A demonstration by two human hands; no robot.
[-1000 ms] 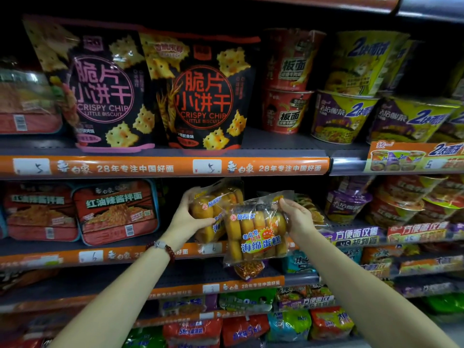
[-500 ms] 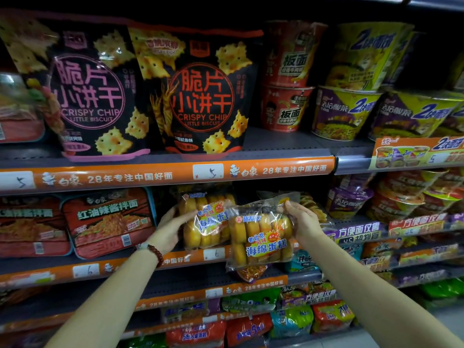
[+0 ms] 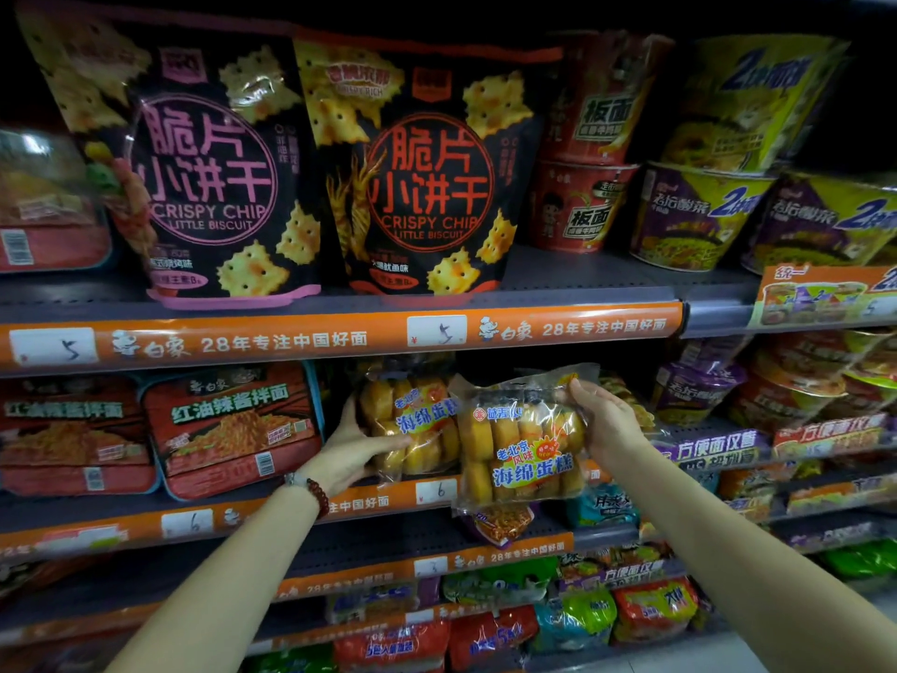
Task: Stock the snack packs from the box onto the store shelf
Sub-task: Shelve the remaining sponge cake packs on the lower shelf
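**Two cake packs at the second shelf**

The store shelf (image 3: 340, 335) fills the view, its orange price rails running across each level. On the top level stand two big black biscuit bags (image 3: 427, 172), with noodle cups (image 3: 699, 216) to their right. One level down, red noodle trays (image 3: 233, 429) sit at the left, and the gap just to their right is where the work is.

The left cake pack (image 3: 407, 420) is already under the upper rail, inside that gap, and looks to be resting on the shelf or nearly so. The left hand (image 3: 349, 454) cups its lower left corner from beside and below, its grip closed on the wrapper. The right cake pack (image 3: 524, 444) hangs in front of the shelf edge, overlapping the first pack's right side and covering part of the price rail. It stands with its long axis upright, label facing out. The right hand (image 3: 606, 425) holds it by the upper right edge, fingers behind, thumb in front.

The open slot lies behind and slightly right of that second pack, so the right hand is the nearer one; the pack probably needs pushing straight back. No box is in view.
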